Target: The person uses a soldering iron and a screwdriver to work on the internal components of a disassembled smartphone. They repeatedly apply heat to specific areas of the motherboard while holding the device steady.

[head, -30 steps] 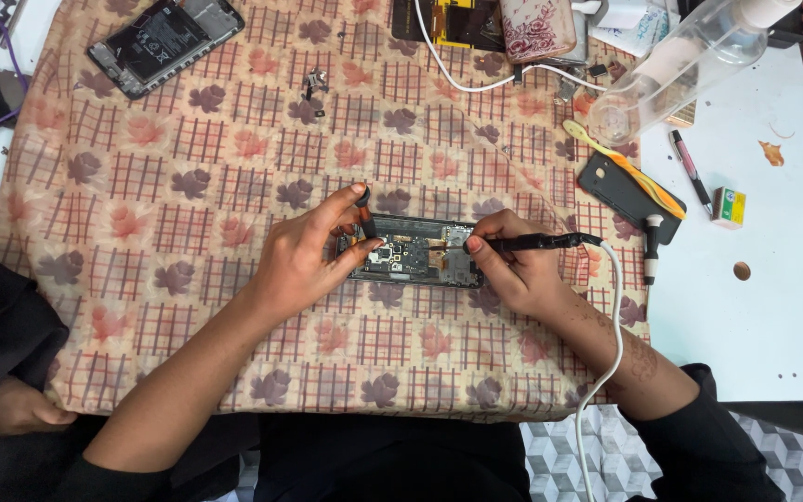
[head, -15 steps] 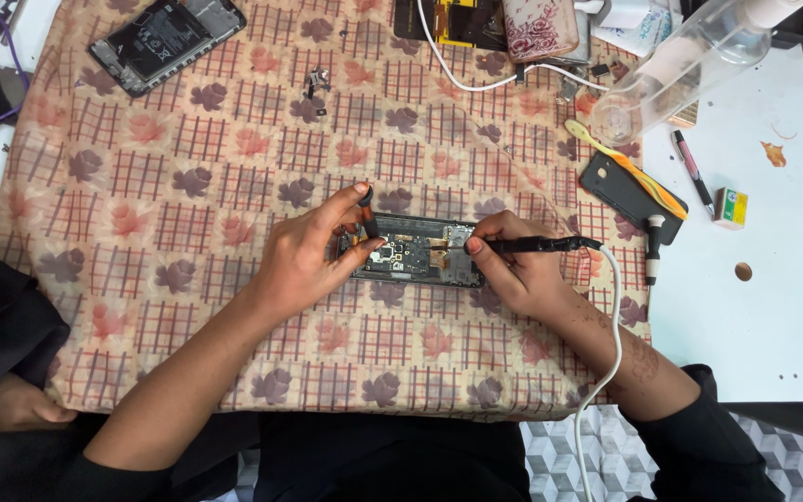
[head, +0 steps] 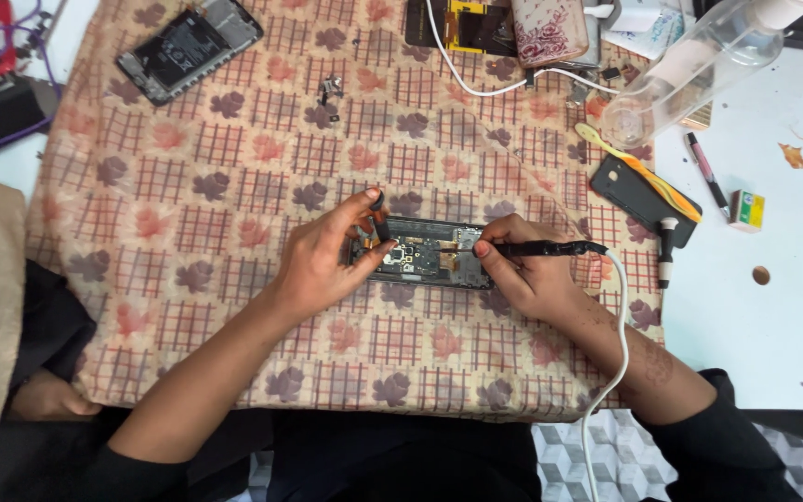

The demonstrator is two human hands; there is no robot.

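An opened smartphone (head: 425, 256) lies lengthwise left to right on the patterned cloth (head: 234, 186), left hand (head: 327, 260) pinching its left end, right hand (head: 522, 274) gripping a corded soldering iron (head: 536, 248) tip-leftward onto its board.

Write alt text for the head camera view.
Two hands work on an opened phone on a patterned cloth: the left hand steadies it, and the right hand holds a black corded tool to its circuit board. Another opened phone lies top left.
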